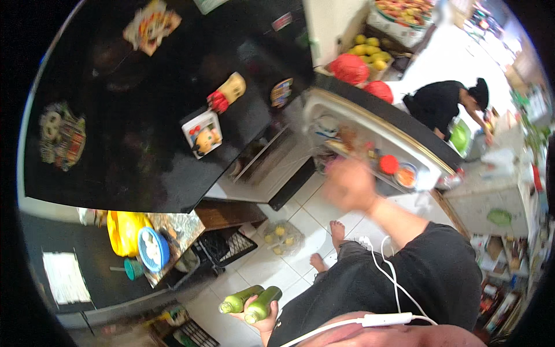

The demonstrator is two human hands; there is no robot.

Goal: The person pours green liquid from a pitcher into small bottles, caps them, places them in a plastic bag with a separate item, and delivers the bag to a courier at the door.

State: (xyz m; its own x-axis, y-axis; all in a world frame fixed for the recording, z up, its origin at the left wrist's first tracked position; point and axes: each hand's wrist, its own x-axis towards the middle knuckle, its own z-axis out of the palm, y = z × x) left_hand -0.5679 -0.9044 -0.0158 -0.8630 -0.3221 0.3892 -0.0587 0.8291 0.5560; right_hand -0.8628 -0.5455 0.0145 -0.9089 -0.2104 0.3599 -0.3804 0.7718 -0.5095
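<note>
My left hand is wrapped around two green bottles side by side, held low at my left above the tiled floor. My right hand is raised and blurred, over the inner side of an opened refrigerator door. Whether it touches anything is unclear. Close beyond it, the door shelf holds a red-lidded jar and a round container with orange contents. Left of the opening, a large black refrigerator panel bears several magnets, among them a square cartoon one.
A clear bag of yellow fruit lies on the floor by my bare feet. At left, a blue basket of eggs sits beside a yellow bag. Another person bends near a green bowl. A white cable hangs over me.
</note>
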